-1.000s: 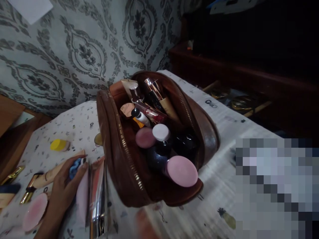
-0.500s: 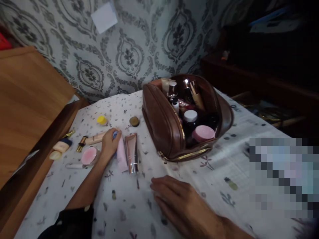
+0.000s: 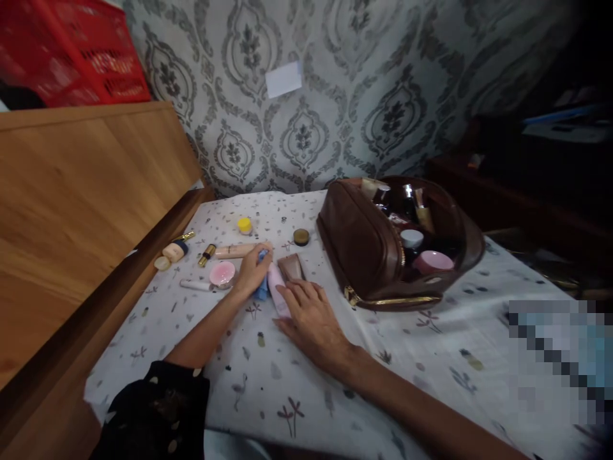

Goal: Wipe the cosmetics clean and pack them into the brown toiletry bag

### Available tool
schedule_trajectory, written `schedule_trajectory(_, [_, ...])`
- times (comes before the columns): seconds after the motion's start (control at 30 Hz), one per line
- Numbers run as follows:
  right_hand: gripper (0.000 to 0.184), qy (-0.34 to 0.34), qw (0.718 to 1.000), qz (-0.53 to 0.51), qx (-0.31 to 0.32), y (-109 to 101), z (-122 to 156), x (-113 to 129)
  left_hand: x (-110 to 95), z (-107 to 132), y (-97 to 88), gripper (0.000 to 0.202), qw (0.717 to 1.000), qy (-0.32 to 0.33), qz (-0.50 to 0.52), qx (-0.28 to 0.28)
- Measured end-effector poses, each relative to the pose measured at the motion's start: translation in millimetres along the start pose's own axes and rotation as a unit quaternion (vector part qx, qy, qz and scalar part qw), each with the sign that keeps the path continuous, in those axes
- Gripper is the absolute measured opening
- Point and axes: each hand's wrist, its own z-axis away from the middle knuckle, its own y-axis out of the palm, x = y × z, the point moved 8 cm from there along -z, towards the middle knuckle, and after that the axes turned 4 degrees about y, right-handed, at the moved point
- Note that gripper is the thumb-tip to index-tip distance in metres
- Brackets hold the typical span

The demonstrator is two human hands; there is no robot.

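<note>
My left hand [image 3: 253, 269] is closed round a crumpled blue cloth [image 3: 262, 291], part of which hangs below the fingers. Against that hand lies the upper end of a light pink tube [image 3: 274, 281]. My right hand [image 3: 309, 316] has its fingers stretched out and the thumb apart, at the lower end of the pink tube. Its fingers partly cover a rose-gold tube [image 3: 290, 266] lying alongside. A long beige tube [image 3: 232, 251] lies behind my left hand, and a pink-lidded jar [image 3: 223, 275] sits to its left, beside a slim white tube [image 3: 194, 285].
An open brown makeup bag [image 3: 357, 246] full of cosmetics stands right. Around lie a yellow-capped jar [image 3: 244, 225], a dark round pot [image 3: 301, 237], a gold-and-black lipstick [image 3: 207, 255] and a beige bottle [image 3: 173, 251]. A wooden panel [image 3: 96, 191] borders the left; a red crate [image 3: 96, 57] is above.
My right hand has moved forward and left from the bare cloth to the tubes. My left hand still holds the blue cloth. The view has shifted left.
</note>
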Motion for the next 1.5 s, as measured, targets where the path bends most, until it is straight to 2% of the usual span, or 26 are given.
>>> schedule_trajectory(0.2, [0.043,-0.051,0.998,-0.031,-0.035,4.9,7.9,-5.8,4.7,20.2,-5.7,0.029,0.988,0.027,0.146,0.039])
schedule_trajectory(0.27, [0.044,-0.062,0.996,-0.035,-0.044,4.6,10.3,-8.7,6.0,22.8,-8.4,0.029,0.985,0.042,0.165,0.041])
schedule_trajectory(0.47, [0.05,-0.076,0.995,0.013,-0.06,12.1,11.3,-11.1,-0.6,24.4,-18.0,0.026,0.987,0.073,0.139,0.013])
schedule_trajectory(0.77, [0.037,-0.115,0.991,0.025,-0.064,16.5,13.4,-7.3,11.0,23.4,-10.0,0.024,0.996,0.055,0.069,-0.006])
schedule_trajectory(0.93, [0.035,-0.143,0.987,0.036,-0.059,12.9,15.3,0.6,8.6,25.2,-9.0,0.025,0.997,0.072,-0.003,-0.013])
schedule_trajectory(1.17, [0.032,-0.112,0.991,0.027,-0.06,14.4,11.6,-6.0,4.3,29.6,-10.1,0.024,0.993,0.076,-0.093,-0.008])
schedule_trajectory(1.27, [0.032,-0.111,0.99,0.049,-0.07,13.9,10.8,-5.2,-0.4,28.4,-19.8,0.025,0.984,0.075,-0.164,-0.006])
schedule_trajectory(1.33, [0.032,-0.112,0.989,0.058,-0.077,12.3,11.2,-3.6,-0.1,25.2,-33.8,0.026,0.972,0.062,-0.228,-0.01])
schedule_trajectory(1.43, [0.031,-0.103,0.989,0.062,-0.08,9.7,12.1,-2.9,11.4,18.9,-63.0,0.03,0.949,0.009,-0.316,-0.014])
schedule_trajectory(1.5, [0.03,-0.099,0.991,0.058,-0.075,8.8,12.7,-2.4,25.4,16.0,-76.3,0.037,0.935,-0.032,-0.352,0.025])
